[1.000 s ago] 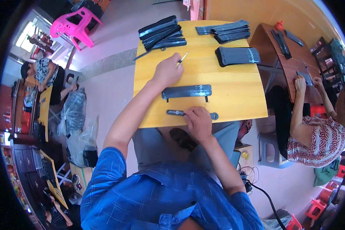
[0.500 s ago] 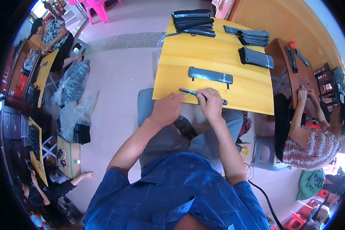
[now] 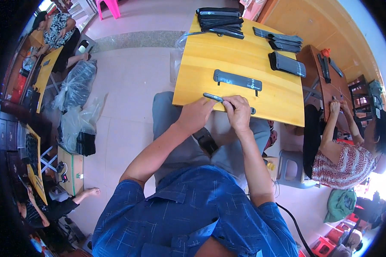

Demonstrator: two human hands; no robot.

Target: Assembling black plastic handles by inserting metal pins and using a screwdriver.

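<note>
Just over the near edge of the yellow table (image 3: 193,88), my right hand (image 3: 239,113) grips a narrow dark strip (image 3: 213,97) with rounded ends. One end shows beyond my fingers on the left, the other past my right hand. My left hand (image 3: 196,115) is closed, its fingertips pressed to the strip close to my right thumb; what they pinch is hidden. Beyond the hands lies a flat dark grey strip (image 3: 237,80) with rounded ends, pale printed marks and two small black tabs on its near side.
Stacks of black strips (image 3: 218,21) lie at the table's far left. More dark strips (image 3: 285,39) and a thicker stack (image 3: 287,64) are at the right. A person (image 3: 343,158) works at a brown table on the right. Plastic-wrapped bundles (image 3: 78,85) stand on the floor at left.
My left hand has moved right and slightly up, closer to my right hand. A thin pale pointed thing by its fingertips no longer shows. The view has shifted slightly.
</note>
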